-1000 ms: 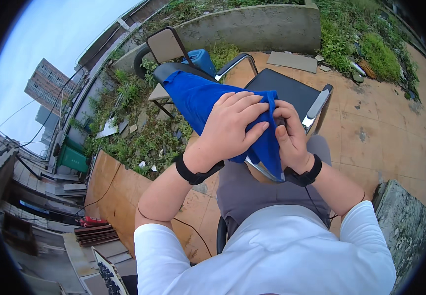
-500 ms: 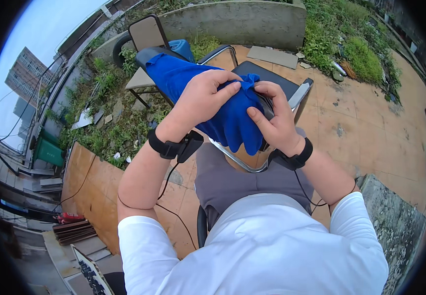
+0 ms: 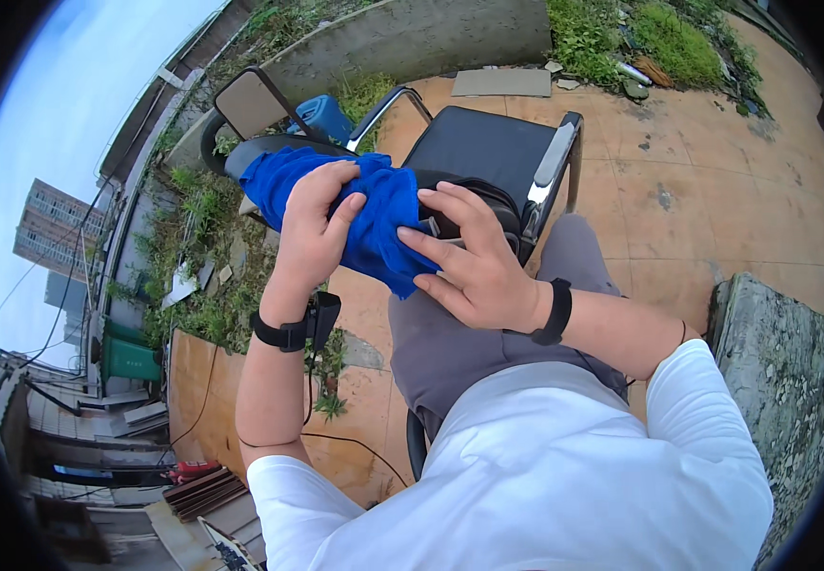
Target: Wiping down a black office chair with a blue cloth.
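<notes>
A blue cloth (image 3: 374,224) is bunched up in front of me, above my lap. My left hand (image 3: 315,226) grips it from the left, fingers curled over its top. My right hand (image 3: 464,259) presses against its right side with the fingers spread, thumb under the lower edge. Part of the cloth trails left over the back of a dark chair (image 3: 259,152). Each wrist wears a black band. I sit in grey trousers and a white shirt.
A black chair with chrome arms (image 3: 497,152) stands just ahead of my knees on a tiled terrace. A concrete wall (image 3: 412,38) and weeds lie beyond. A rough stone block (image 3: 783,362) is at my right, and a drop to buildings at my left.
The cloth has been gathered more tightly. My right hand has come off the top of the cloth and now lies flat against its right side.
</notes>
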Demonstrator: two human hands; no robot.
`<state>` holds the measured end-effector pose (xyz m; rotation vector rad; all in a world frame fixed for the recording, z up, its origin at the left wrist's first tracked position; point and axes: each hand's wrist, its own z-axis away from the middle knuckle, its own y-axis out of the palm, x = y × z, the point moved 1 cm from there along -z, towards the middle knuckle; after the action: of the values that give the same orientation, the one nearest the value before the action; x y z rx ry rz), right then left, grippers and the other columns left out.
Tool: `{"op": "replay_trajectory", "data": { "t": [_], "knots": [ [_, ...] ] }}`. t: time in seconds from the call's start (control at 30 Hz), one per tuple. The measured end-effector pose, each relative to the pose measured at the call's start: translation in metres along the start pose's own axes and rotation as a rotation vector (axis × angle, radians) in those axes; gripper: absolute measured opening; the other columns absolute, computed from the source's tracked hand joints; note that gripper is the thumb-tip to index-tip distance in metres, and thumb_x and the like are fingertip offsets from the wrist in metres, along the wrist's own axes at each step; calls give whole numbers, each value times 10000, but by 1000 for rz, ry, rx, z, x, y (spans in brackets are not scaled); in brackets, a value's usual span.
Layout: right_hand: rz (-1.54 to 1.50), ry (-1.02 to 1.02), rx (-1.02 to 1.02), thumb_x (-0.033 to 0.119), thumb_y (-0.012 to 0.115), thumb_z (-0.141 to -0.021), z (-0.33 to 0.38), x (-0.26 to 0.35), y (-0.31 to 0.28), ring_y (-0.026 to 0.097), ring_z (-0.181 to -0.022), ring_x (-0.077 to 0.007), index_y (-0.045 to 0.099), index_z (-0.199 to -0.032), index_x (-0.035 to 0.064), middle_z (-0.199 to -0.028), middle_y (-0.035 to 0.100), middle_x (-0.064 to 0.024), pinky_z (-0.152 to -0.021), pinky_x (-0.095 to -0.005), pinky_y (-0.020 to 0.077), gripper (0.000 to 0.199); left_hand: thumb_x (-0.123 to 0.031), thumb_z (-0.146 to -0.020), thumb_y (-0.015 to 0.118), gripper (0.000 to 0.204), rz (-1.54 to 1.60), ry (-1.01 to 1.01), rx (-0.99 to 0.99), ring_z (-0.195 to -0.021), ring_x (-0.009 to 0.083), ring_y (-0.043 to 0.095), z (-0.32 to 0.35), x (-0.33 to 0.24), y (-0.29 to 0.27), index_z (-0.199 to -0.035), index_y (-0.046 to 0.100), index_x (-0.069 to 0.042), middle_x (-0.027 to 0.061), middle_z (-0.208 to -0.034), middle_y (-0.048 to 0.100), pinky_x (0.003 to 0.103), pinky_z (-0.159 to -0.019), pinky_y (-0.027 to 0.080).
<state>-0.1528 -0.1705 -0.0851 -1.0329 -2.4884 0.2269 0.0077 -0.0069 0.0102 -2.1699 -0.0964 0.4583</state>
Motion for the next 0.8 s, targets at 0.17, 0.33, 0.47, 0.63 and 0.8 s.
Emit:
{"op": "replay_trajectory", "data": {
  "t": [0.17,0.33,0.47,0.63,0.8],
  "knots": [
    [15,39,52,210,770,-850,8,16,13,367,-1438,-484,619,-1376,67,-1517,423,-247,-1155,-574,326,566,-339,-947,660,441,-27,155,89,-1255,359,583,-3,-19,-8,-1267,659,-35,178,-1273,661,461,-1083,422],
    [128,4,-6,213,714,-911,-9,-3,2,381,-1464,-449,685,-1271,40,-1528,484,-211,-1147,-552,333,400,-328,-972,647,406,59,-79,84,-1204,344,615,-10,25,-22,-1247,672,-32,172,-1225,690,425,-1053,453],
    [99,30,37,208,686,-940,-11,11,0,400,-1474,-398,692,-1235,-4,-1502,542,-175,-1140,-546,342,364,-320,-981,625,378,32,-96,66,-1186,343,621,-11,36,-21,-1217,685,-31,163,-1190,703,435,-1036,453],
    [116,16,37,200,672,-954,2,2,-2,426,-1457,-405,691,-1246,2,-1477,570,-172,-1135,-541,353,353,-321,-992,593,359,-100,32,32,-1197,345,605,-3,18,-17,-1211,678,-49,156,-1217,689,442,-1064,416],
    [164,3,44,186,656,-968,-6,-5,-8,438,-1447,-420,691,-1225,-6,-1472,571,-190,-1125,-512,375,323,-338,-992,585,369,-99,118,27,-1160,329,614,-5,-5,-10,-1216,680,-61,137,-1197,687,436,-1028,417]
  ]
}}
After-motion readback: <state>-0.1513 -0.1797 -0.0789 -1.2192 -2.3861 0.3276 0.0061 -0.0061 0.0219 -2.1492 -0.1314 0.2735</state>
